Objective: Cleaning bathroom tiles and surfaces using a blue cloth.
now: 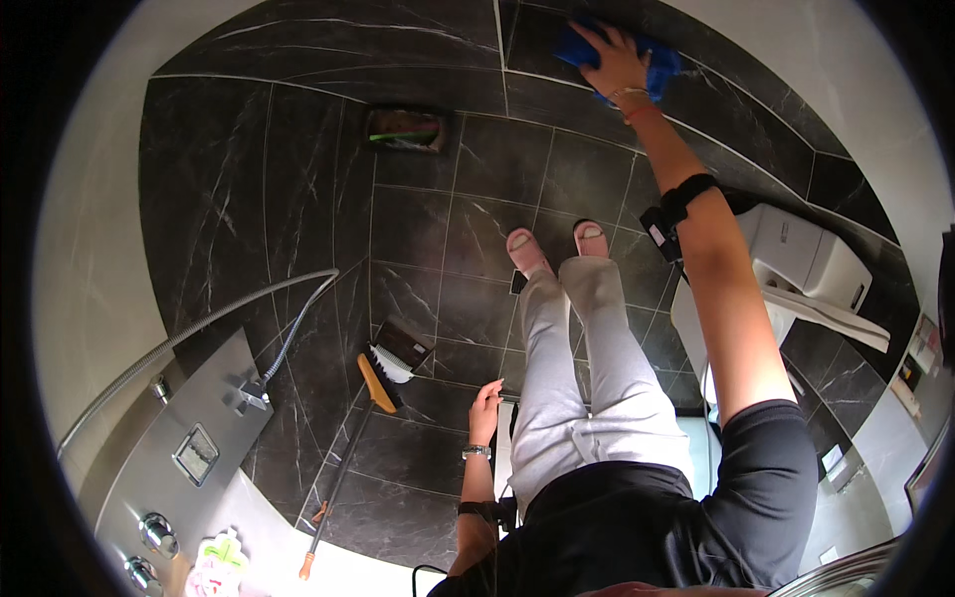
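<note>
My right hand (pixel 615 63) is stretched far out, its fingers spread and pressing a blue cloth (pixel 662 71) against dark, white-veined tile (pixel 548 45). Part of the cloth is hidden under the palm. Beside my left thigh hangs my left hand (pixel 486 410), with nothing in it and its fingers loosely bent. Below it lies the dark tiled floor (pixel 418 463). A black-headed brush with a yellow-brown back (pixel 377 384) and a long dark handle is to the left of that hand, by a white-bristled brush head (pixel 392 363).
A toilet with a raised lid (pixel 828 317) stands on the right, close to my right arm. On the left are a metal shower panel (pixel 186 455) and its hose (pixel 201 324). A recessed box (pixel 405 130) holds something green. My pink slippers (pixel 526 250) stand on the floor.
</note>
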`<control>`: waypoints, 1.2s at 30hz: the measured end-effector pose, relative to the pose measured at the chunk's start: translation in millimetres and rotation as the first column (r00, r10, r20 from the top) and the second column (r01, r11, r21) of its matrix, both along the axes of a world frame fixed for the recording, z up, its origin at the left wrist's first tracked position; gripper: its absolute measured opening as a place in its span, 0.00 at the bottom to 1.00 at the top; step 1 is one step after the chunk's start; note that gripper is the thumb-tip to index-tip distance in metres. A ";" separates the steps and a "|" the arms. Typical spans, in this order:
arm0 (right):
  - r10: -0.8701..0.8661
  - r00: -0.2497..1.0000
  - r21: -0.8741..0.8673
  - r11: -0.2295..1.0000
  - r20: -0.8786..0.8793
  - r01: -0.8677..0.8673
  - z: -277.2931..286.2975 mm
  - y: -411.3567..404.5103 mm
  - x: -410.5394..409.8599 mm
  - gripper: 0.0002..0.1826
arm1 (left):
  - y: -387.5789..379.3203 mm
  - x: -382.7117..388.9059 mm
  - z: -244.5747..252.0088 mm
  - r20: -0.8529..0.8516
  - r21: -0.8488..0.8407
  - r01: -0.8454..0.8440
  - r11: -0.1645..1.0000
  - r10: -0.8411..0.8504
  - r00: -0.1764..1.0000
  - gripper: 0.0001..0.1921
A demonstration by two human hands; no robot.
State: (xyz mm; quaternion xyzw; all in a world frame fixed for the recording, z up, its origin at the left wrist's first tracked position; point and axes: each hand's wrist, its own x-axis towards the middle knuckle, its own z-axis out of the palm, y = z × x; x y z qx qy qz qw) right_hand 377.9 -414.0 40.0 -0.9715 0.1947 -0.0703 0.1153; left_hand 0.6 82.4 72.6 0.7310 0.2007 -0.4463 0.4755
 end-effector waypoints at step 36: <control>-0.421 0.907 -0.113 0.902 -0.021 0.416 -11.3 -137.8 -167.9 0.38 | 6.2 -10.8 -9.5 -0.091 0.070 0.064 0.995 -0.058 0.994 0.15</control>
